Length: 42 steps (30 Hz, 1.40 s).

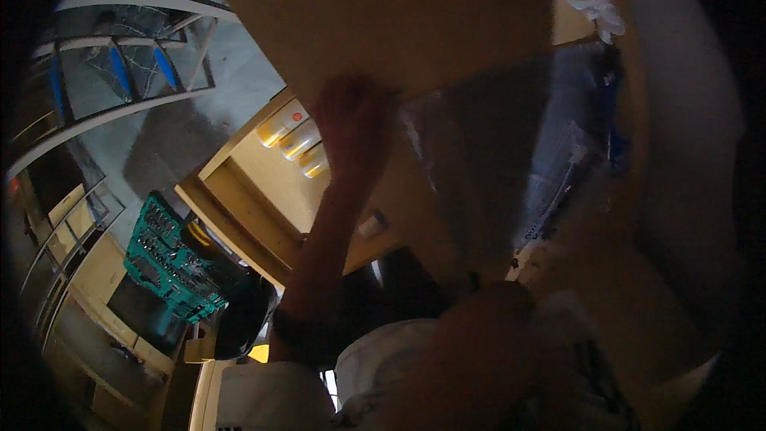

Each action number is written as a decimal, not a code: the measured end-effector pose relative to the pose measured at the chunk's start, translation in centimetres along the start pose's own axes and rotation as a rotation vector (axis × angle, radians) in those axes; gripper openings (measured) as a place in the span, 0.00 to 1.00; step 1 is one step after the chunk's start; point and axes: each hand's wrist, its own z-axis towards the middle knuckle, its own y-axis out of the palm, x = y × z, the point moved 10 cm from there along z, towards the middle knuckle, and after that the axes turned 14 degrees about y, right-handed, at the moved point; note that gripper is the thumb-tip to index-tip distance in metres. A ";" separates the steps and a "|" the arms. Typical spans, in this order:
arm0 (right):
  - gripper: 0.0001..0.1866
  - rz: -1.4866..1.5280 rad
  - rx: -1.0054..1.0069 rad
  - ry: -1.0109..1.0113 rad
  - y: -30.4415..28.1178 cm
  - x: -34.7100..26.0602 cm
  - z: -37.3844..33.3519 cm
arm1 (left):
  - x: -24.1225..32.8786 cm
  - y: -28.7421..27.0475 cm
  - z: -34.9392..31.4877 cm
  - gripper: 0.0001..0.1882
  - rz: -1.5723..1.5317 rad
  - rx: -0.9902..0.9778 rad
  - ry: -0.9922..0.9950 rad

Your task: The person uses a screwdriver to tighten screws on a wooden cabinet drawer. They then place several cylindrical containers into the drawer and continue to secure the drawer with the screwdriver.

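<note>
A broad tan panel (415,24), which looks like a cardboard box flap, fills the upper middle. My left hand (355,112) is closed at its lower edge, fingers curled and dark in shadow. Right of that hand lies clear plastic wrapping (558,160) between tan sides; what it covers is too dim to make out. My right hand (495,307), low and close to me, is bent into a closed shape beside the wrapping. A small dark tip shows just above it, but what the fingers hold is hidden.
Left of my forearm stands an open wooden tray (251,207) holding several orange-and-white cans (295,140). An open green tool case (175,263) lies farther left. A ladder-like frame with blue pieces (120,68) stands at the upper left, over a grey floor (247,60).
</note>
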 end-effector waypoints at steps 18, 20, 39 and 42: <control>0.06 0.169 -0.011 0.284 10.7 14.0 6.0 | -1.8 -7.0 -22.0 0.14 -0.414 -0.068 -0.825; 0.05 0.118 0.156 0.299 9.4 17.5 7.8 | -0.8 -6.4 -29.9 0.14 -1.075 0.130 -1.286; 0.24 -1.940 0.446 -0.544 16.4 22.6 21.5 | -3.7 -7.0 -40.6 0.16 -0.742 0.000 -1.193; 0.26 -2.030 0.423 -0.469 14.9 23.4 21.6 | -4.3 -7.8 -40.3 0.17 -0.591 0.012 -1.121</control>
